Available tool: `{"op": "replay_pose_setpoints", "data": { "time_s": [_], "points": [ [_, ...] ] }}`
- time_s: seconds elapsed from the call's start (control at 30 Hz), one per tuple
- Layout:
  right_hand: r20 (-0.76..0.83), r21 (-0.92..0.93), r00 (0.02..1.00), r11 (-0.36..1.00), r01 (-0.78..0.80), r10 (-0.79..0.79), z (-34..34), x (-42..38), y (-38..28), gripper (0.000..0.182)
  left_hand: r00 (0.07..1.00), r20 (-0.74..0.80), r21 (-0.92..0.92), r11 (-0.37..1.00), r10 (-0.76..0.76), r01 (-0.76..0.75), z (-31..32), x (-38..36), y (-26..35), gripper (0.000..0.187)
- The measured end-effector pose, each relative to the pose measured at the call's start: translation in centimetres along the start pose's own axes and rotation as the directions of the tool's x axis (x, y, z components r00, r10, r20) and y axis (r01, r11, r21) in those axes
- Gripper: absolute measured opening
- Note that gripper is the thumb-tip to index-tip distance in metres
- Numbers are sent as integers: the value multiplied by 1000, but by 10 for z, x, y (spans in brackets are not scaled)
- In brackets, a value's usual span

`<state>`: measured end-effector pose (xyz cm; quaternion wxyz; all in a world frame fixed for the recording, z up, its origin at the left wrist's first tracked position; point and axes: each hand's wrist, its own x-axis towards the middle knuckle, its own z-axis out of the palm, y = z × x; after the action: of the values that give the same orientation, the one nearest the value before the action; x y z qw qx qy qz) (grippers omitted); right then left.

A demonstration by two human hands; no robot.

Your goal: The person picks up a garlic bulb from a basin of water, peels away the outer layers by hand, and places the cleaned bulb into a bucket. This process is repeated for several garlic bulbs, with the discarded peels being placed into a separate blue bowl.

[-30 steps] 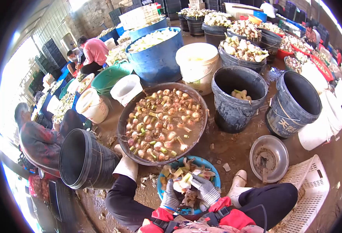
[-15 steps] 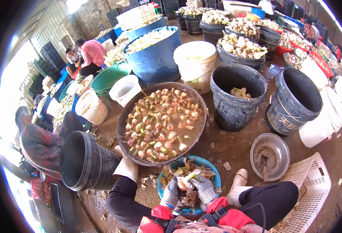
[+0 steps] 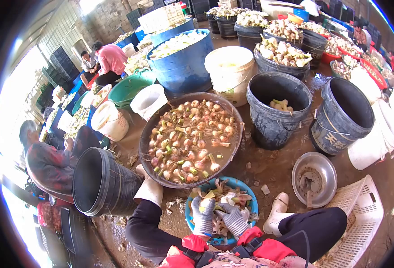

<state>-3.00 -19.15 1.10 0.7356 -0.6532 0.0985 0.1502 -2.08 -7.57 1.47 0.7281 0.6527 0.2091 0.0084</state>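
Closest to me, the left hand in a grey striped glove (image 3: pixel 203 216) curls its fingers narrowly at a scrap of pale yellowish peel (image 3: pixel 202 208), beside the right hand in a matching glove (image 3: pixel 233 219), its fingers bent; I can't tell whether either grips a bulb. Both are over the round blue plastic basin (image 3: pixel 254 206) of papery peelings (image 3: pixel 226 196). Just beyond sits the wide dark tub (image 3: pixel 142 149) of unpeeled bulbs (image 3: pixel 186 142) in muddy water, then farther back a big blue barrel (image 3: pixel 181 71).
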Motion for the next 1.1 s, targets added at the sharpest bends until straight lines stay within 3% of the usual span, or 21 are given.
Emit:
{"op": "replay_pose_setpoints", "data": {
  "time_s": [0.03,0.07,0.1,0.17,0.23,0.3,0.33,0.37,0.43,0.47,0.5,0.57,0.6,0.63,0.7,0.73,0.77,0.83,0.87,1.0,1.1],
  "points": [
    [22,-109,999,993,43,-41,0,-2,-3,29,996,-13,-85,992,-93,91,-1,2,8,48],
    [-14,-201,997,977,67,-72,-3,0,-1,28,995,-22,12,996,94,-94,-7,9,-6,37],
    [-18,-198,997,978,68,-73,-7,3,3,28,995,-18,14,995,95,-94,-13,12,-15,37],
    [-154,-211,987,977,11,-44,-15,5,14,27,992,88,-210,972,-87,104,-22,12,-27,38],
    [-151,-110,988,993,-35,18,-18,7,20,27,987,143,-190,976,-76,103,-26,6,-24,38],
    [-223,-102,970,992,74,-96,-19,12,27,26,971,237,-135,988,-40,74,-30,0,-18,43],
    [-236,0,971,999,-35,34,-23,11,23,22,963,265,-118,990,-41,74,-31,-4,-12,47],
    [-237,3,971,999,-37,36,-26,14,22,22,955,293,-101,992,-42,74,-32,-8,-6,51],
    [-331,394,924,918,-51,194,-40,21,30,21,874,357,-188,892,-329,412,-36,-13,7,59],
    [-331,205,938,978,-34,102,-48,29,48,23,886,345,-185,903,-309,387,-37,-13,4,65],
    [-330,207,938,978,-37,105,-48,28,50,23,886,343,-183,903,-312,388,-41,-11,2,65],
    [-219,-349,975,931,-109,32,-50,29,52,26,893,365,-105,942,-263,320,-52,-3,-1,74],
    [-178,-566,966,823,53,-185,-45,26,49,27,907,356,-17,969,-224,246,-56,1,-6,74],
    [-177,-566,966,823,54,-186,-43,26,46,27,908,356,-18,969,-223,246,-60,5,-12,74],
    [-81,-681,850,652,334,-521,-40,21,30,37,876,483,231,963,12,-140,-64,11,-20,72],
    [-47,-551,851,724,415,-523,-36,17,18,41,832,548,289,912,92,-291,-65,12,-20,71],
    [-51,-555,852,724,410,-522,-32,14,16,41,829,552,286,913,90,-289,-62,11,-21,71],
    [184,-321,972,926,197,-143,-26,11,15,37,826,543,220,923,152,-315,-52,9,-21,69],
    [146,-349,984,926,143,-97,-22,8,16,33,848,508,226,927,150,-299,-49,12,-25,70],
    [114,-322,986,935,151,-120,-21,8,17,30,915,402,205,969,43,-136,-53,21,-35,68],
    [77,-265,964,927,264,-253,-26,10,20,27,983,111,411,907,-149,92,-63,28,-34,32]
  ]
}}
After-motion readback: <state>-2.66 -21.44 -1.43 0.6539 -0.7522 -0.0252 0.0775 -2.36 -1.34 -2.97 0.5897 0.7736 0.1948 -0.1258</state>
